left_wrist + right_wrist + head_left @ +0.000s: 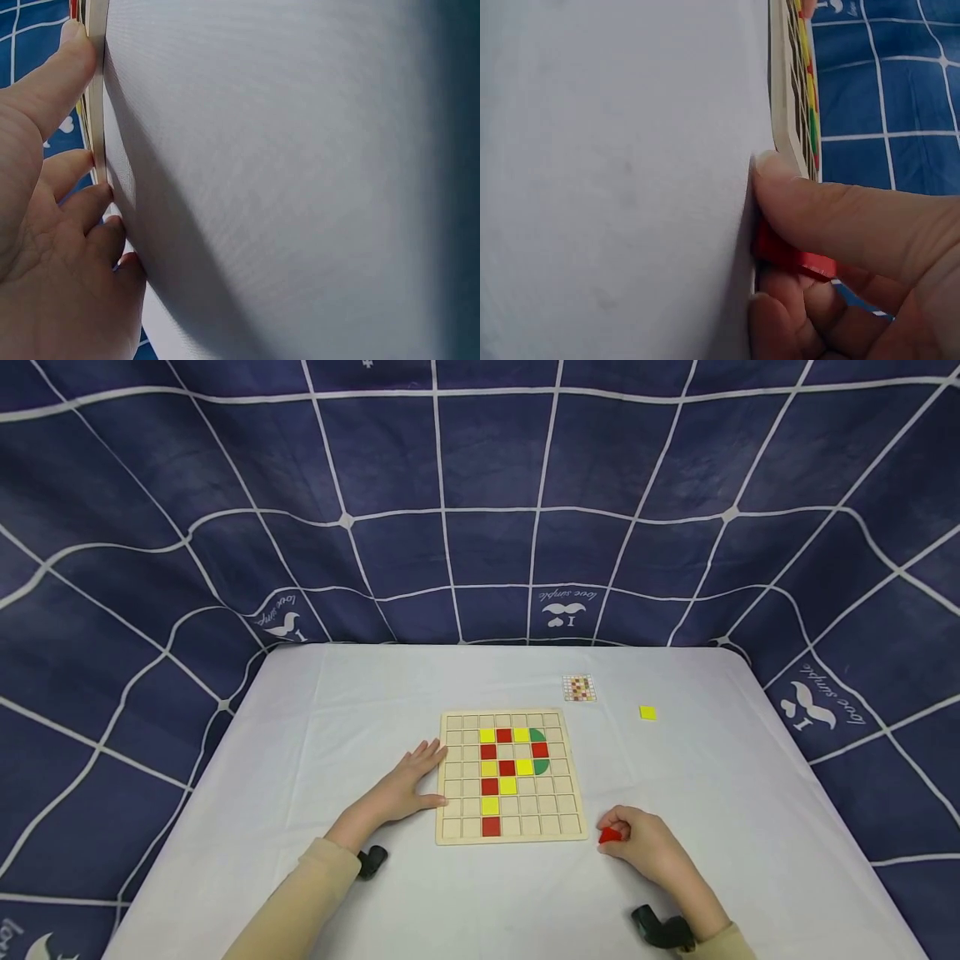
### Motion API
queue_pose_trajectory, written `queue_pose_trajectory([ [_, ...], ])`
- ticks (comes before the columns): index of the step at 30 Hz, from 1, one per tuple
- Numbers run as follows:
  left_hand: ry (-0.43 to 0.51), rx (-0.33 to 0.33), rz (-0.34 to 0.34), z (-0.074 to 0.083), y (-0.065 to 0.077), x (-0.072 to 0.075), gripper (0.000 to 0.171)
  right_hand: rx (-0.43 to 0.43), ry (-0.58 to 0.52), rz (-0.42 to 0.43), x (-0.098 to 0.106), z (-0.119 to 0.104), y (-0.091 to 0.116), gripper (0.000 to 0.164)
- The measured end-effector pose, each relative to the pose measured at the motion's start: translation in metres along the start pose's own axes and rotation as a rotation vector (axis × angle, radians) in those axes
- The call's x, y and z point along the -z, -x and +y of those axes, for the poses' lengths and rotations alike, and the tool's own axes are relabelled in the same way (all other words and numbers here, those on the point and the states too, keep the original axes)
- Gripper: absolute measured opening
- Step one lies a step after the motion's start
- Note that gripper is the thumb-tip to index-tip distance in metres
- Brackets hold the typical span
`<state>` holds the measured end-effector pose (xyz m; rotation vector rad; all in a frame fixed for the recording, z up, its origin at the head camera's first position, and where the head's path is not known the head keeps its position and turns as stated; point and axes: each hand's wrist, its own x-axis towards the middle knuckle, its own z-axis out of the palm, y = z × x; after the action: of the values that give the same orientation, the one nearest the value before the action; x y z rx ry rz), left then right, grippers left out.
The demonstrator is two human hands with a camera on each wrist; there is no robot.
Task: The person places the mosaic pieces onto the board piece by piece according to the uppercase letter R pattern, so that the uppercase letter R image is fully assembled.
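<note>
A pale wooden grid board (465, 718) lies on the white table, with red, yellow and green tiles set in some of its squares. My left hand (408, 785) rests at the board's left edge, thumb and fingers spread and fingertips touching the rim. In the left wrist view the thumb (64, 71) lies against the board's side. Right of the board's lower right corner, my right hand (648, 843) pinches a red tile (610, 835) between thumb and fingers, low over the cloth. The red tile (791, 251) is partly covered by the thumb in the right wrist view.
A small printed pattern card (579, 687) lies behind the board's right corner. Farther right is a single yellow tile (648, 713). Dark wrist-camera mounts (663, 928) sit at both wrists. Blue gridded curtain (487, 552) surrounds the white tablecloth (360, 702).
</note>
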<state>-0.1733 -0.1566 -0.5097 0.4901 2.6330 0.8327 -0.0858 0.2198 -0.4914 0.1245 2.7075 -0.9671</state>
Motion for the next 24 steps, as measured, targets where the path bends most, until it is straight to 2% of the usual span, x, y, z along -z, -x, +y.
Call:
queue_pose_trajectory([
  [7,0.006,-0.01,0.006,0.0,0.001,0.0,0.089,0.013,-0.049,0.055,0.006,-0.003,-0.005,0.019],
  [12,0.003,-0.006,0.009,0.001,0.0,0.0,0.089,0.031,-0.148,0.065,0.007,-0.012,-0.013,0.018],
  [18,0.001,-0.005,0.014,0.001,0.0,0.0,0.089,0.054,-0.269,0.048,-0.003,-0.03,-0.024,0.019],
  [24,0.001,0.003,0.016,0.001,0.0,-0.001,0.089,0.098,-0.318,0.048,-0.02,-0.05,-0.031,0.017],
])
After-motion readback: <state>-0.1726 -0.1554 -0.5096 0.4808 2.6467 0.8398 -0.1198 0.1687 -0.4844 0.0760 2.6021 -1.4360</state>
